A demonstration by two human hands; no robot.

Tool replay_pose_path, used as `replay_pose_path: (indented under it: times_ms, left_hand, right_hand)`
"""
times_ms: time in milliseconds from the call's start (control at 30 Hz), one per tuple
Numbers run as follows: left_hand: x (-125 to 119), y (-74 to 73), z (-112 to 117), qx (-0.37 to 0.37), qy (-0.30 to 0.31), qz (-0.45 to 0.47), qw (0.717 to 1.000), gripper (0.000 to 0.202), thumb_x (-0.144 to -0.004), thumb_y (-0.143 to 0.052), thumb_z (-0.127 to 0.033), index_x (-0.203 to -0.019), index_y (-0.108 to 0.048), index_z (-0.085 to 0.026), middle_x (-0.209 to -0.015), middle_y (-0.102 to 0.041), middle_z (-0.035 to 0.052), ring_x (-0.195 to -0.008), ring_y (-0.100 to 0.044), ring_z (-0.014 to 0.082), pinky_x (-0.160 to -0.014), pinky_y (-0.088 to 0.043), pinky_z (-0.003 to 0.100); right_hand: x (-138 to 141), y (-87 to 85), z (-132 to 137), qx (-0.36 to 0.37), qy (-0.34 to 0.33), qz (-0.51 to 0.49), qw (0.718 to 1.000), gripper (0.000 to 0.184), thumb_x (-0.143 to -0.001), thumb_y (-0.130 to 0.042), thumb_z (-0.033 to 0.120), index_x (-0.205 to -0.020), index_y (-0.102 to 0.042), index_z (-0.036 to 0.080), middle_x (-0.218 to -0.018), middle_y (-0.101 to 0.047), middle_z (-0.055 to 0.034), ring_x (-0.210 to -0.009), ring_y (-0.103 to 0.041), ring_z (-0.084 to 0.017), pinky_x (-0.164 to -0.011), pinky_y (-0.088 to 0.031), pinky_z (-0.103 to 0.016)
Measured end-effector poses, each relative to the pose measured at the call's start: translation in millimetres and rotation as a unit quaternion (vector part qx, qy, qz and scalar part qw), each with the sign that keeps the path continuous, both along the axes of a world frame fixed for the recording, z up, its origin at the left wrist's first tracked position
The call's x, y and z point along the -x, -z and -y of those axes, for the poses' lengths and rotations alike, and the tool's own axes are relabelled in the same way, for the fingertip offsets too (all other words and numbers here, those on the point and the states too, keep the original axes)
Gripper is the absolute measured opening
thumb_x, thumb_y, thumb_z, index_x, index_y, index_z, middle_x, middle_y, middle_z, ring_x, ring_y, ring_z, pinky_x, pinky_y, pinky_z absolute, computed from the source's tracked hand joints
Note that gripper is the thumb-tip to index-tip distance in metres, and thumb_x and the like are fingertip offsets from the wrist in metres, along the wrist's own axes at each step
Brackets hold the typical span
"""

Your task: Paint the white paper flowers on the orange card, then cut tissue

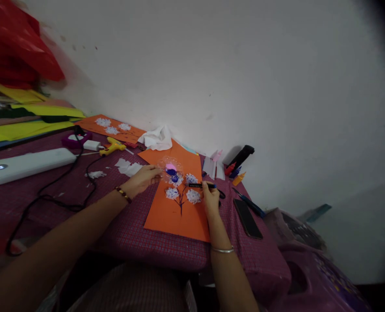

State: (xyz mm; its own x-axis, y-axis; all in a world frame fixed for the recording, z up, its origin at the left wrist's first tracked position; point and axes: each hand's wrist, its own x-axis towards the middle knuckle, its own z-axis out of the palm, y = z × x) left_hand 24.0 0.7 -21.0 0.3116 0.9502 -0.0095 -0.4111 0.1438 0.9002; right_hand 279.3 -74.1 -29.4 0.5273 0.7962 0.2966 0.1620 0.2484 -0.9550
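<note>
An orange paper sheet point(166, 221) lies before me, bearing white flowers with blue specks point(193, 196) on dark painted stems. At the edge of a clear plastic plate point(162, 164) with pink and blue paint, my left hand point(148, 177) closes its fingers on the rim. That plate covers part of the upper sheet. Over the sheet's right side, my right hand point(211, 197) grips a black marker point(197, 185) with a blue end. The marker lies nearly level, just above the flowers.
Left are a yellow glue gun point(112, 146), a white power strip point(30, 165), a black cable point(49, 197) and torn paper scraps point(127, 167). Crumpled tissue point(156, 138) and another orange sheet point(109, 128) sit behind. Right are paint tubes point(239, 178) and a phone point(247, 219).
</note>
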Motion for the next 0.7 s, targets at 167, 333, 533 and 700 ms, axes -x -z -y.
replay_pose_path:
  times_ms: [167, 333, 533, 700]
  left_hand:
    - [-0.4, -0.3, -0.1, 0.002, 0.002, -0.002, 1.0, 0.021, -0.063, -0.082, -0.024, -0.072, -0.067, -0.013, -0.071, -0.067, 0.0031, -0.065, -0.062, 0.0121, -0.066, -0.049, 0.024]
    - [-0.7, 0.7, -0.4, 0.003, 0.0, -0.003, 1.0, 0.017, -0.066, -0.079, -0.024, -0.071, -0.067, -0.014, -0.071, -0.067, 0.0026, -0.065, -0.062, 0.0117, -0.066, -0.049, 0.024]
    - [-0.2, 0.5, -0.3, 0.002, 0.005, -0.009, 1.0, 0.013, -0.067, -0.078, -0.024, -0.07, -0.067, -0.016, -0.072, -0.067, 0.0027, -0.066, -0.062, 0.0125, -0.067, -0.049, 0.024]
    - [-0.3, 0.2, -0.6, 0.0, 0.007, -0.007, 1.0, 0.014, -0.067, -0.078, -0.024, -0.071, -0.067, -0.016, -0.074, -0.067, 0.0032, -0.068, -0.062, 0.0125, -0.07, -0.049, 0.025]
  right_hand:
    - [2.1, 0.2, -0.8, -0.002, 0.011, 0.012, 1.0, 0.044, -0.064, -0.072, 0.057, -0.076, -0.064, 0.016, -0.048, -0.051, 0.0062, -0.039, -0.039, -0.009, -0.038, -0.031, -0.023]
    - [-0.3, 4.4, -3.8, -0.006, 0.014, 0.024, 1.0, 0.041, -0.065, -0.071, 0.055, -0.075, -0.065, 0.015, -0.049, -0.053, 0.0051, -0.041, -0.04, -0.01, -0.04, -0.032, -0.023]
    - [-1.6, 7.8, -6.2, -0.012, 0.009, 0.035, 0.999, 0.038, -0.066, -0.07, 0.052, -0.075, -0.066, 0.016, -0.049, -0.053, 0.0046, -0.043, -0.043, -0.012, -0.041, -0.034, -0.024]
    - [-1.0, 7.3, -6.0, -0.02, 0.008, 0.048, 0.999, 0.034, -0.068, -0.07, 0.051, -0.074, -0.066, 0.017, -0.052, -0.057, 0.0029, -0.049, -0.051, -0.014, -0.044, -0.039, -0.024]
